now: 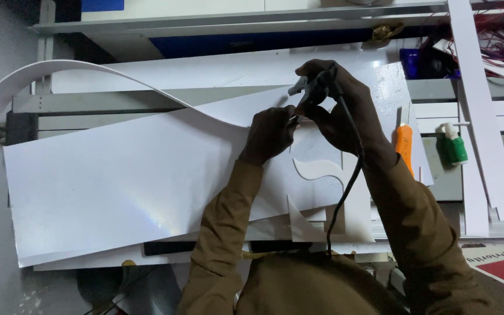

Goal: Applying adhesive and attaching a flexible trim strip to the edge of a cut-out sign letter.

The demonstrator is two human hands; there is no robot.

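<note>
Fingers of the left hand (pixel 269 133) are curled shut and press on the white sheet (pixel 118 181), pinching something small at its edge that I cannot make out. Just to the right, touching it, the fingers of the right hand (pixel 336 114) are wrapped tight round a dark corded tool (pixel 316 87), its tip pointing left and down toward the spot where the two hands meet. The tool's black cord (pixel 348 175) runs down over the right wrist and forearm to the person's chest.

Going from the left: a long white strip (pixel 7 87) arches up off the table (pixel 147 102) and sweeps right in a curve toward the hands. Below it the big glossy sheet lies flat, covering most of the table in front of the person, its near edge hanging slightly over. Both brown sleeves (pixel 223 233) come up from the bottom of the view and cross it.

Under the right forearm lies a white cut-out shape (pixel 319 169) with curved edges, resting on a dotted white panel (pixel 389 87) that reaches up behind the right hand. Just right of that wrist, an orange knife (pixel 404 146) lies upright on the panel's edge. Further right, well apart from the hands, a small green bottle (pixel 454 149) with a white cap lies on the table. White strips (pixel 479 116) slant down along the far right, and red wires (pixel 503 35) bunch in the top corner.
</note>
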